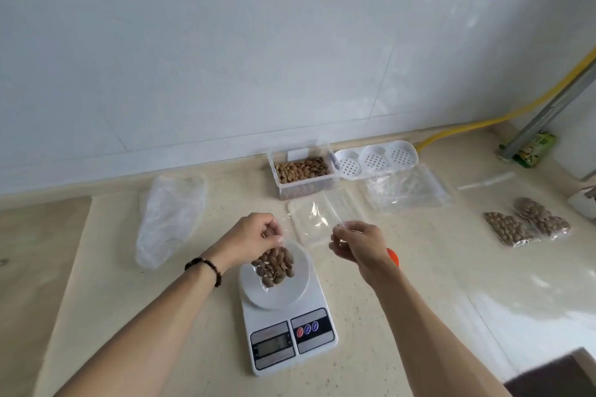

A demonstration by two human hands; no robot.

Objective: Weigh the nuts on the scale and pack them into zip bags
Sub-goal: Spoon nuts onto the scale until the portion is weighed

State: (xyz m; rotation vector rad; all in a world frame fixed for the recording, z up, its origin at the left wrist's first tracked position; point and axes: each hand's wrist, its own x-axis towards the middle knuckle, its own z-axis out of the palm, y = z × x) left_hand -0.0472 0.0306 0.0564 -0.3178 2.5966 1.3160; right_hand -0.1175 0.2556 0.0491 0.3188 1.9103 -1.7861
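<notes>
Left hand (pixel 258 233) pinches one top corner of the clear zip bag (pixel 274 266), right hand (pixel 356 240) pinches the other, and the nuts (pixel 277 262) sag low, hanging just above the white scale (pixel 287 312). That film looks thin, floppy and slick, so the stiffer zip strip is likely the safest place to hold; the load seems light.

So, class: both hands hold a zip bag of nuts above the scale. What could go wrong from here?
1. The zip bag looks held only by its top edge between the left hand and right hand; if either grip slips, nuts could spill.
2. It hangs over the white bowl on the scale; a drop might knock the bowl.
</notes>
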